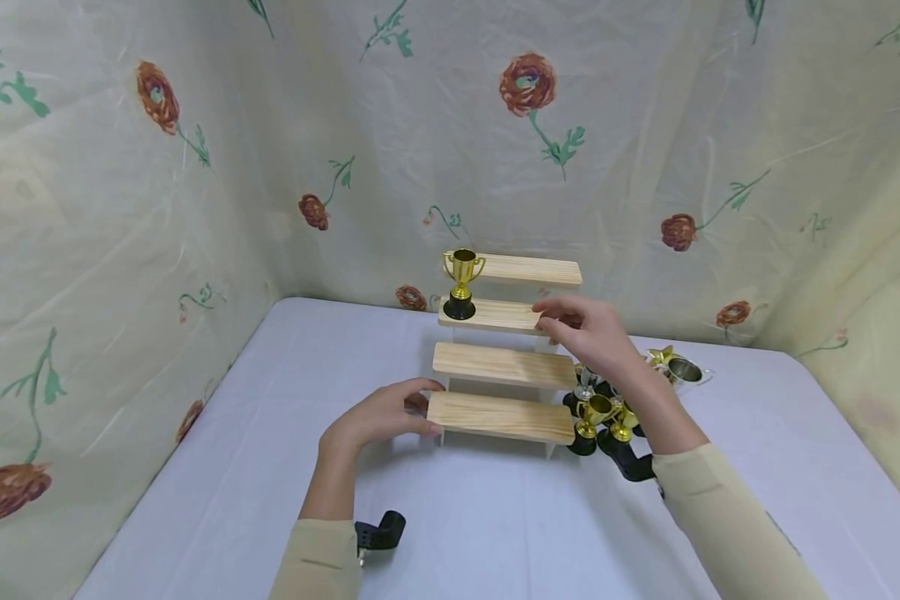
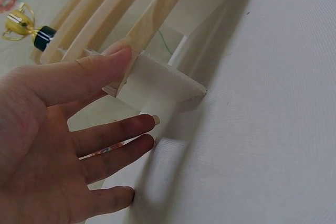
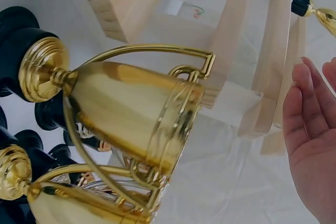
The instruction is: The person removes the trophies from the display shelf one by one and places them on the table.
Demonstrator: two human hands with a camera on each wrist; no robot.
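Observation:
A stepped wooden stand with several pale boards on white supports stands on the table. On its second-highest board, at the left end, a gold trophy cup with a black base stands upright. My left hand pinches the left end of the lowest board; in the left wrist view its thumb lies against the wood and the other fingers are spread below. At the right end of the second-highest board, my right hand hovers with nothing seen in it; its fingers are nearly straight in the right wrist view.
Beside the stand's right end are several gold trophies with black bases. A silver cup and a gold star show behind my right forearm. White cloth covers the table; a flowered curtain hangs behind.

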